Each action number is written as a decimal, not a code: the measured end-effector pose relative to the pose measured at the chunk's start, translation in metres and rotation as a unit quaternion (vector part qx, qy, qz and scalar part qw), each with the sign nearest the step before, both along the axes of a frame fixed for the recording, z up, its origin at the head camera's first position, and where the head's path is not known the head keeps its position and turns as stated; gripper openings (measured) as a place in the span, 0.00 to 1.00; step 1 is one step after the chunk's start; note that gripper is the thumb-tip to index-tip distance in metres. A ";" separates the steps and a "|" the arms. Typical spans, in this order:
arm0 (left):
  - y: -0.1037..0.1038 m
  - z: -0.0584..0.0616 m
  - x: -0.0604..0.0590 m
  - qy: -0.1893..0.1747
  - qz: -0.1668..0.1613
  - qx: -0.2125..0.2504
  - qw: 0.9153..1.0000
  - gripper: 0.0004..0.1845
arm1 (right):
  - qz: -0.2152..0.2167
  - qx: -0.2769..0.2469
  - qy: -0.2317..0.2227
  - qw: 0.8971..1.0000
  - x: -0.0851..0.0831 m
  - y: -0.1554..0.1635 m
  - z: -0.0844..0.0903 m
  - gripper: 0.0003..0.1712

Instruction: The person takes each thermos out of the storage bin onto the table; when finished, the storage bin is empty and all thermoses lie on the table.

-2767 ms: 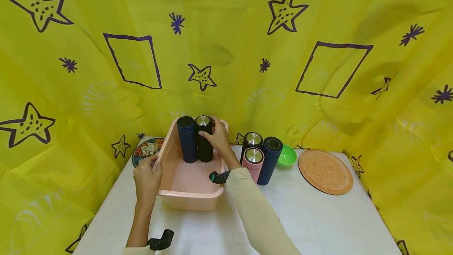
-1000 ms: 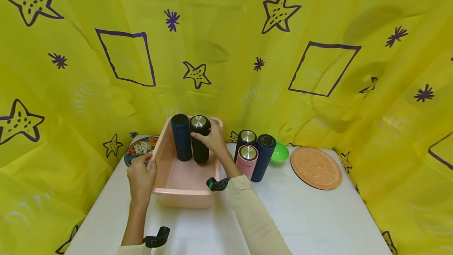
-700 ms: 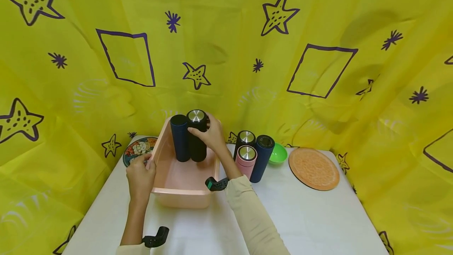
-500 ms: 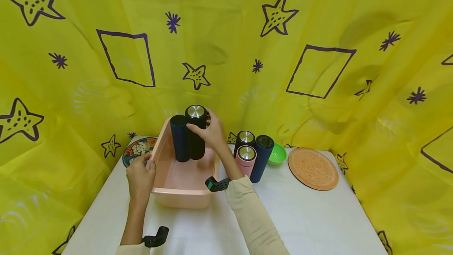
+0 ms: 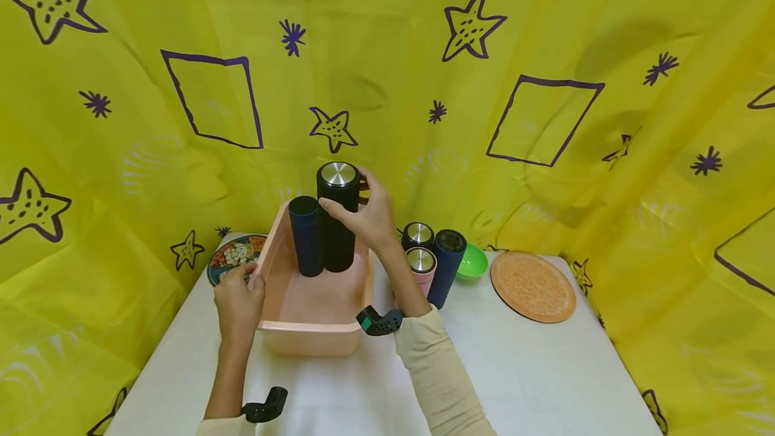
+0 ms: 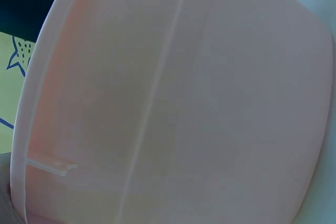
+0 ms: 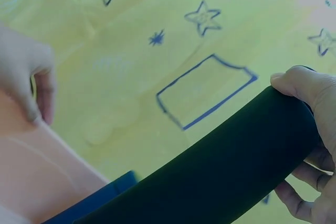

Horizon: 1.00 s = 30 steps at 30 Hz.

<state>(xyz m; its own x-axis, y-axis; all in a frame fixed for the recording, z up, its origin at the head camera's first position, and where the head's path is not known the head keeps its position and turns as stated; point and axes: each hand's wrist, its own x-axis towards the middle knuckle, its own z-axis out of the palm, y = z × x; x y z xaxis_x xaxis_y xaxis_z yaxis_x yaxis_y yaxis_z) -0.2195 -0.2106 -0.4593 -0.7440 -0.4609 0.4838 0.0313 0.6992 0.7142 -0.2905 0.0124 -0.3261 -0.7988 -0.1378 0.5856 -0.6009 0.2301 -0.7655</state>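
My right hand (image 5: 369, 214) grips a black flask with a steel lid (image 5: 336, 217) near its top and holds it upright, raised inside the pink plastic tub (image 5: 305, 335). In the right wrist view the thumb (image 7: 302, 85) and fingers wrap the black flask (image 7: 220, 177). A dark blue flask (image 5: 305, 234) stands in the tub just left of it. My left hand (image 5: 239, 301) grips the tub's left rim. The left wrist view is filled by the tub's wall (image 6: 173, 108).
To the right of the tub stand a black flask (image 5: 418, 235), a pink flask (image 5: 420, 266) and a dark blue flask (image 5: 447, 266). A green bowl (image 5: 471, 262) and an orange plate (image 5: 533, 286) lie further right. A patterned plate (image 5: 233, 256) lies behind the tub. Yellow cloth hangs all around.
My right hand has lifted the black flask upward inside the tub, above the dark blue one. The left hand has stayed on the tub's rim.
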 end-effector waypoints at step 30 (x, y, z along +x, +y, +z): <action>-0.001 0.001 0.001 0.002 -0.005 -0.011 1.000 0.13 | -0.017 0.024 0.039 0.999 0.080 0.089 0.012 0.38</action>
<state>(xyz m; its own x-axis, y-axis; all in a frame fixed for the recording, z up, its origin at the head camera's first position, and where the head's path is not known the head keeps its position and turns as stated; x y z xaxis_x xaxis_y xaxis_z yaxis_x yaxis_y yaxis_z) -0.2188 -0.2112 -0.4583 -0.7470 -0.4425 0.4962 0.0409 0.7143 0.6987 -0.2108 0.1009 -0.3140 -0.7555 -0.1412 0.6397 -0.6498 0.2862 -0.7042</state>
